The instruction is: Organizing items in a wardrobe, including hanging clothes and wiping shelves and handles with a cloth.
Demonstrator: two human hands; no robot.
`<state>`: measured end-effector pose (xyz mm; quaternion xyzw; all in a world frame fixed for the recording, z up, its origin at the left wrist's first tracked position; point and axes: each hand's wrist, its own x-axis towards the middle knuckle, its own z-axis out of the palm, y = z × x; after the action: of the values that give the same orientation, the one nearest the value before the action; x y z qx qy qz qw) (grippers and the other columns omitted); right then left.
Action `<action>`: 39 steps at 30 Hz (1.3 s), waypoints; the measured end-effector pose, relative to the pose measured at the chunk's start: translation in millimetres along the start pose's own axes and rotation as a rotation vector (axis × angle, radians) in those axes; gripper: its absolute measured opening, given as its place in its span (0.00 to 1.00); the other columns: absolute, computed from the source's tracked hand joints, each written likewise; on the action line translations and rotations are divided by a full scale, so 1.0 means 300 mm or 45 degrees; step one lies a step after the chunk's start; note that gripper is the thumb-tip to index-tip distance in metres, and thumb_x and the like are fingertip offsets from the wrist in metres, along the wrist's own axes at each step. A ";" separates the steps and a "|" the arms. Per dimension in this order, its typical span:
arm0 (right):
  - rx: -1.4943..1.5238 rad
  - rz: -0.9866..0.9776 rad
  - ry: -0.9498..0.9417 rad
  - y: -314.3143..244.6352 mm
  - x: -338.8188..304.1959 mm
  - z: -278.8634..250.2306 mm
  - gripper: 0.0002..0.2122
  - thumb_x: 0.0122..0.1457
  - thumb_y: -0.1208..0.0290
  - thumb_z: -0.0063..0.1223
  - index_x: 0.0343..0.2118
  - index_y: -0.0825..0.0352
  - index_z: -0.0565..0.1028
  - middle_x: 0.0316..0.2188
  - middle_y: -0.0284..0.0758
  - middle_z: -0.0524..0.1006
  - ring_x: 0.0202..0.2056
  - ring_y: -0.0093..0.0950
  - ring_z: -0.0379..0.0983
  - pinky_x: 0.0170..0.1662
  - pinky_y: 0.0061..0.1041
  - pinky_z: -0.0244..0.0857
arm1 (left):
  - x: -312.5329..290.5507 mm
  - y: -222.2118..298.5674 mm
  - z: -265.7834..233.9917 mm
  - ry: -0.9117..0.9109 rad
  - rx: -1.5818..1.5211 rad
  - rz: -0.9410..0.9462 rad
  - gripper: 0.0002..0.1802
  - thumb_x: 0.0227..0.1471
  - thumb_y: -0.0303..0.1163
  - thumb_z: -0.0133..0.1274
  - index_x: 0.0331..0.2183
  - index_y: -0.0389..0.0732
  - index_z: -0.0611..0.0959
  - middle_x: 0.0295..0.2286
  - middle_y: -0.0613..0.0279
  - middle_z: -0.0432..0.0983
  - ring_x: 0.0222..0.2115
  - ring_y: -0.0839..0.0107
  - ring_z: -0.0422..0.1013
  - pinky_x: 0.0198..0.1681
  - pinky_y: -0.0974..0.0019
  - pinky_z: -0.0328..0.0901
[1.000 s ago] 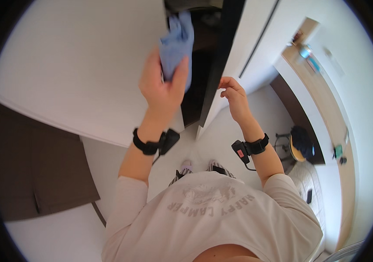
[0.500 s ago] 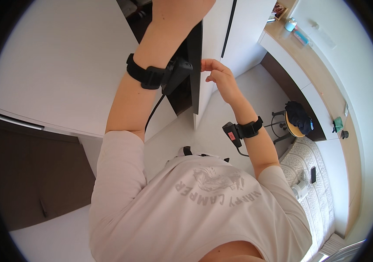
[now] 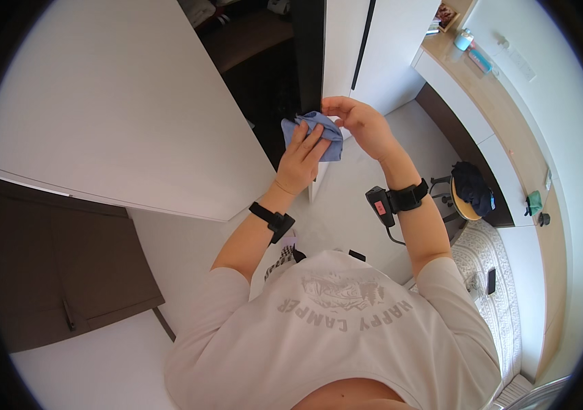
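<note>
A folded blue cloth (image 3: 332, 150) lies under the spread fingers of my left hand (image 3: 299, 162), which presses it at the edge of a tall wardrobe door (image 3: 312, 61). The door has a dark edge and a white face. Beside the cloth is my right hand (image 3: 366, 128), fingers stretched and slightly bent, their tips against the door. Its thumb comes close to the cloth; whether they touch I cannot tell. Black straps with small devices sit on both wrists.
A large white panel (image 3: 120, 102) stands to the left, beside the dark wardrobe interior (image 3: 257, 75). Dark brown cabinet doors (image 3: 66, 260) are at lower left. On the right, a long wooden counter (image 3: 482, 96) carries bottles; a stool (image 3: 465, 201) bears a dark bag.
My left hand has come down from high on the door, and the blue cloth now shows under it. My right hand has shifted slightly right, still by the door.
</note>
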<state>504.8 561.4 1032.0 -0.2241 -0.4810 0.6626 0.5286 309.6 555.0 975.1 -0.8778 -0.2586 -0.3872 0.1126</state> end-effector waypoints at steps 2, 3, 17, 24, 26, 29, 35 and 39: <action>-0.160 -0.044 -0.019 -0.001 0.001 -0.001 0.18 0.45 0.75 0.42 0.43 0.69 0.69 0.40 0.36 0.69 0.44 0.25 0.64 0.46 0.21 0.59 | -0.003 0.009 0.016 0.060 0.010 -0.028 0.20 0.42 0.19 0.50 0.41 0.40 0.76 0.49 0.56 0.66 0.52 0.48 0.59 0.53 0.56 0.59; -0.314 -0.080 -0.036 -0.010 0.001 0.015 0.19 0.45 0.74 0.45 0.44 0.69 0.67 0.40 0.35 0.68 0.44 0.25 0.63 0.46 0.22 0.59 | 0.004 0.014 0.009 0.062 0.015 -0.028 0.20 0.42 0.19 0.50 0.41 0.40 0.76 0.49 0.56 0.66 0.52 0.48 0.59 0.53 0.56 0.59; -0.486 -0.212 0.150 0.010 -0.086 0.005 0.22 0.45 0.83 0.42 0.47 0.65 0.67 0.41 0.33 0.70 0.46 0.25 0.65 0.49 0.24 0.59 | 0.237 0.079 -0.148 0.147 -0.748 -0.637 0.19 0.45 0.23 0.54 0.42 0.36 0.71 0.36 0.54 0.69 0.30 0.68 0.71 0.32 0.71 0.68; -0.773 0.234 0.588 -0.001 -0.286 -0.113 0.17 0.48 0.80 0.46 0.44 0.68 0.71 0.40 0.32 0.72 0.40 0.20 0.68 0.44 0.19 0.62 | 0.403 -0.006 -0.147 -0.080 -0.180 -0.167 0.05 0.49 0.25 0.51 0.29 0.32 0.77 0.20 0.54 0.70 0.19 0.58 0.67 0.22 0.65 0.63; -0.660 0.188 0.678 -0.043 -0.366 -0.148 0.17 0.48 0.79 0.49 0.44 0.67 0.71 0.39 0.31 0.72 0.36 0.21 0.70 0.41 0.19 0.64 | 0.427 0.005 -0.143 -0.145 -0.183 -0.081 0.05 0.49 0.25 0.51 0.29 0.33 0.76 0.20 0.54 0.70 0.19 0.58 0.67 0.22 0.65 0.63; -0.688 -0.436 1.042 -0.260 -0.429 -0.093 0.14 0.50 0.81 0.52 0.41 0.68 0.71 0.33 0.28 0.70 0.35 0.17 0.66 0.39 0.16 0.61 | 0.451 0.018 -0.129 -0.274 -0.194 0.014 0.05 0.50 0.25 0.50 0.30 0.33 0.76 0.21 0.54 0.71 0.20 0.59 0.68 0.22 0.66 0.64; -0.722 -1.620 1.233 -0.493 -0.200 0.056 0.16 0.49 0.76 0.56 0.43 0.68 0.72 0.38 0.35 0.73 0.35 0.20 0.67 0.39 0.17 0.61 | 0.455 0.064 -0.059 -0.449 -0.574 -0.103 0.08 0.53 0.25 0.47 0.34 0.31 0.76 0.24 0.56 0.74 0.23 0.67 0.72 0.27 0.71 0.67; -1.701 -1.948 1.177 -0.510 -0.057 0.068 0.19 0.42 0.76 0.59 0.40 0.69 0.71 0.37 0.41 0.73 0.40 0.36 0.69 0.43 0.29 0.62 | 0.454 0.117 -0.011 -0.573 -0.975 -0.286 0.11 0.55 0.26 0.45 0.38 0.31 0.76 0.27 0.57 0.75 0.24 0.72 0.72 0.30 0.73 0.68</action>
<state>568.4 534.1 1171.2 -0.3330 -0.5090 -0.3763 0.6988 403.7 574.1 1077.8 -0.8850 -0.2083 -0.2644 -0.3217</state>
